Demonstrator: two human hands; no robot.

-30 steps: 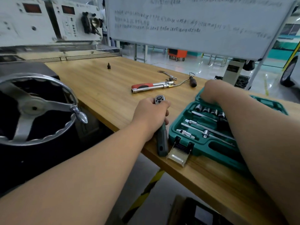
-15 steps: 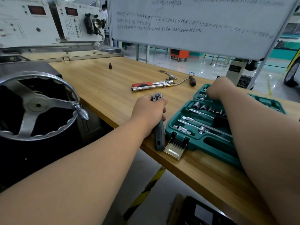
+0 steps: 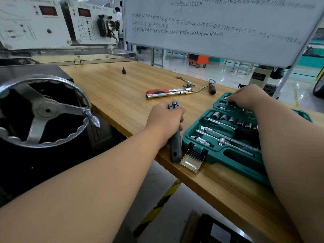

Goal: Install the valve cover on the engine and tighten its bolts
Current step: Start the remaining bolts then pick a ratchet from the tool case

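Long wooden workbench (image 3: 112,88); white handwritten whiteboard (image 3: 219,23) far right; glossy pale floor (image 3: 219,71) beyond; white instrument panels (image 3: 33,23) far left.

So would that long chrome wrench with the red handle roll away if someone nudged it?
Possibly: the red-handled chrome wrench has a round barrel lying flat on the wooden bench. It looks solid metal, so probably stiff and heavy.

Wooden bench (image 3: 122,95): socket case (image 3: 233,163), wrench (image 3: 168,92) (red-handled)

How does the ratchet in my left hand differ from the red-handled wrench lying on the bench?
The ratchet has a dark green handle; the wrench a red one. The left hand grips the ratchet; the wrench lies untouched. Both are on the bench.
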